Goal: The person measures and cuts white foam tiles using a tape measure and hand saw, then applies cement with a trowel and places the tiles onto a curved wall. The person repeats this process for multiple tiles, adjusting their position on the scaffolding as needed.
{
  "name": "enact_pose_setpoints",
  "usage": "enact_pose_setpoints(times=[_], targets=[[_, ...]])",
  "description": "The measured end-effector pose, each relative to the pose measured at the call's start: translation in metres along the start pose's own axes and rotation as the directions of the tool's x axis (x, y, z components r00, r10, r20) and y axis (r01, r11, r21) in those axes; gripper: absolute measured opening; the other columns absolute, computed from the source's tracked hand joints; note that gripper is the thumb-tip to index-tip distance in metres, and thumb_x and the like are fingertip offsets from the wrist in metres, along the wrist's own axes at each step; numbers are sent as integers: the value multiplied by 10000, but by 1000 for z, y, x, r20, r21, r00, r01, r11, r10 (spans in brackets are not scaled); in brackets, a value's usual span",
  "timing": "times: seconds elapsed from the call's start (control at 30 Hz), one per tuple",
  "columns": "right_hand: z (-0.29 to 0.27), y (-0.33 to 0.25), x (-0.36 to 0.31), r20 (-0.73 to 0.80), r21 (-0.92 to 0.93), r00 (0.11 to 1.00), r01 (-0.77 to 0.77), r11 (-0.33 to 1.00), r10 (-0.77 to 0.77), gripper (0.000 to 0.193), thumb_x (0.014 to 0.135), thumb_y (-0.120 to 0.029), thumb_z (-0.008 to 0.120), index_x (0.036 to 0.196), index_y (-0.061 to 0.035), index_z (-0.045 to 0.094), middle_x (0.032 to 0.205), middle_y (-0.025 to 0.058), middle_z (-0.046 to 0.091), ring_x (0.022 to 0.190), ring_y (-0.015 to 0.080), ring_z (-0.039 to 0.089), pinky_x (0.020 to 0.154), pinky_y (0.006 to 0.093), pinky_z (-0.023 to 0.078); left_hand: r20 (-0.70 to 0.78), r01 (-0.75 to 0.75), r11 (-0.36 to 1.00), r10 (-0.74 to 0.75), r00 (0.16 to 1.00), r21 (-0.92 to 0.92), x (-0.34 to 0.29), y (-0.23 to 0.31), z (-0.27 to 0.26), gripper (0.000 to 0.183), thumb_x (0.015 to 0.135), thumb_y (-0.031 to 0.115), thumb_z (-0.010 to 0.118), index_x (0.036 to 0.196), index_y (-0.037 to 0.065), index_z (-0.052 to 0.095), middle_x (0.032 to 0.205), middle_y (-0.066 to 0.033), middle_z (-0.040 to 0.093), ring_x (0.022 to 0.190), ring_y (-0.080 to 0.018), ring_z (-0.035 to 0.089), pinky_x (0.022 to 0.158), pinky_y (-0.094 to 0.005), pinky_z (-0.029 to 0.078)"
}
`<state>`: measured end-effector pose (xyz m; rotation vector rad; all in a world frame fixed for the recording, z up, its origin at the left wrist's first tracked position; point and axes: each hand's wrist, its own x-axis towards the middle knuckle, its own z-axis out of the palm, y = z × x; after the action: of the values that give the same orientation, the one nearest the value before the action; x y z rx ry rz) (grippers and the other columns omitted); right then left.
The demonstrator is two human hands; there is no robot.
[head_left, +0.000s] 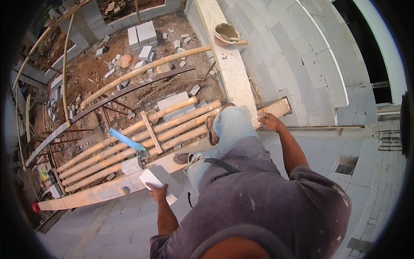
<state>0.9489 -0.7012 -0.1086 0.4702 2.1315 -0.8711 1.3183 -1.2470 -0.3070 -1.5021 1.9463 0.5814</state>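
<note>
Low at centre left, my left hand (158,191) grips the lower edge of a white lightweight concrete block (163,178), held beside my left leg. My right hand (270,121) is by the near end of a wooden board (278,108); its fingers reach left, slightly bent, and I see nothing in them. A handsaw (125,138) with a blue blade and green handle lies across several bamboo poles (155,128), left of my feet. Another pale block (131,165) sits by the handle. My sandalled feet (212,131) are on or beside the poles and plank.
A mortar bucket (225,35) stands on a long plank (233,64) ahead. Below lies rubble-strewn earth (95,86) with stacked white blocks (142,35). Bamboo rails (146,67) cross the left side. Block walls (284,52) rise at right, with a square opening (346,165).
</note>
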Motion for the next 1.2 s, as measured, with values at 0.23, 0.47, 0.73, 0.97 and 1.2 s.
enact_pose_setpoints(times=[0.23, 0.47, 0.73, 0.97, 1.2], targets=[[-88, 61, 75, 1, 102, 993, -119, 988, 119, 517, 943, -322, 653, 1390, -88, 537, 1195, 129, 652, 936, 232, 666, 805, 394, 535, -57, 14, 994, -8, 998, 107, -56, 64, 7, 1350, 593, 422, 872, 1585, 264, -30, 1396, -242, 417, 1290, -414, 454, 1048, -539, 428], [-266, 189, 227, -17, 188, 998, 59, 980, -57, 536, 902, -338, 667, 1348, -57, 567, 1060, 138, 678, 882, 219, 663, 727, 351, 537, -38, 137, 966, -132, 991, 220, -118, 187, 46, 1400, 572, 399, 902, 1585, 283, -57, 1413, -211, 374, 1297, -407, 446, 1060, -559, 398], [-480, 374, 294, -347, 197, 934, -18, 980, 87, 506, 917, -263, 644, 1325, 23, 552, 990, 165, 677, 720, 197, 639, 628, 325, 544, -62, 37, 915, -13, 998, 402, -269, 474, 47, 1366, 590, 385, 913, 1589, 270, -12, 1436, -204, 364, 1303, -403, 435, 1050, -536, 415], [-547, 309, 270, -223, 187, 966, -90, 978, 132, 464, 930, -235, 599, 1307, 32, 560, 869, 137, 675, 673, 180, 600, 630, 339, 518, 66, -399, 818, 410, 909, 414, -286, 735, 140, 1359, 580, 386, 903, 1590, 286, -1, 1499, -222, 303, 1329, -451, 395, 1029, -602, 388], [-493, 256, 289, 49, 1, 994, -100, 995, 100, 461, 927, -266, 635, 1326, -44, 573, 1070, 177, 713, 1028, 306, 679, 906, 381, 511, 234, -699, 539, 687, 688, 470, -243, 1003, 275, 1326, 608, 383, 884, 1585, 349, -12, 1522, -227, 281, 1351, -419, 381, 1050, -618, 338]])
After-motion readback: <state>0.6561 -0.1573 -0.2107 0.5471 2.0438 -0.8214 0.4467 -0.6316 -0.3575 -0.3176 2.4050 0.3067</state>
